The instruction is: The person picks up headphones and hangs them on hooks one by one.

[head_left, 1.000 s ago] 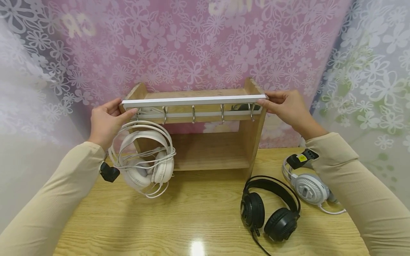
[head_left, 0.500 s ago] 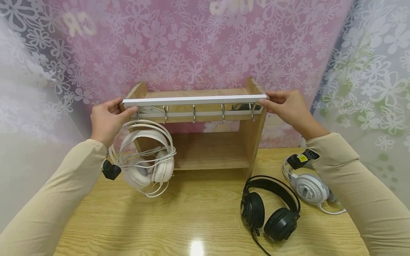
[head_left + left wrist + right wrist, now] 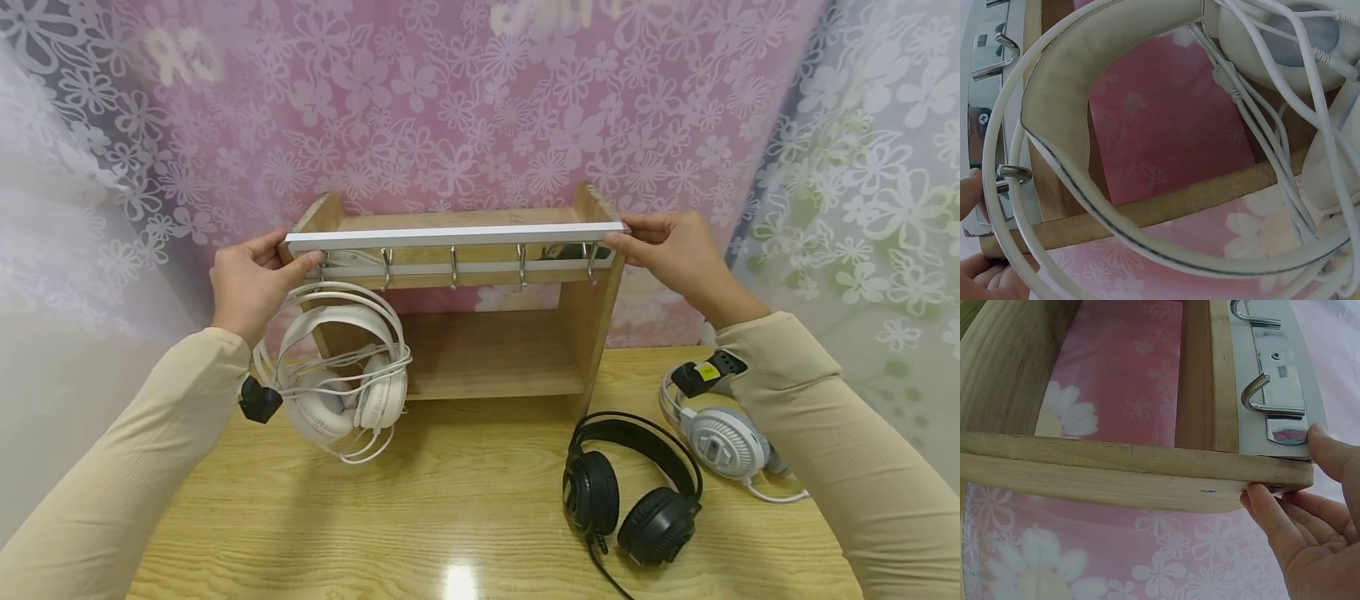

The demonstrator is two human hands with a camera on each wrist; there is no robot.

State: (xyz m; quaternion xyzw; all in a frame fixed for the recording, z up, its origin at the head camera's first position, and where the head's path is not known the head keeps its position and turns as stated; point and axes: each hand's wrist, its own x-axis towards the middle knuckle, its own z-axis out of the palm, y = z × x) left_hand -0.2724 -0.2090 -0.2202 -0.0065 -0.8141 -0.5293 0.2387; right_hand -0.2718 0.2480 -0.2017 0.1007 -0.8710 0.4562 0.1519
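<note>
A small wooden shelf [image 3: 495, 354] stands at the back of the table. A hook rail [image 3: 487, 237], white-edged with a shiny metal strip and several metal hooks, runs along its upper front. My left hand [image 3: 252, 279] grips the rail's left end, thumb in front and fingers at the side panel. At the right end my right hand [image 3: 678, 258] does the same; the right wrist view shows its thumb [image 3: 1329, 450] on the rail's edge and fingers against the wood. White headphones [image 3: 348, 321] with bundled cable hang from the leftmost hook, which shows through the headband in the left wrist view.
Black headphones [image 3: 630, 492] lie on the wooden table [image 3: 420, 517] at front right, their cable trailing forward. Beside them, partly under my right forearm, are white-grey headphones [image 3: 723, 442]. A pink floral curtain [image 3: 465, 108] hangs behind the shelf.
</note>
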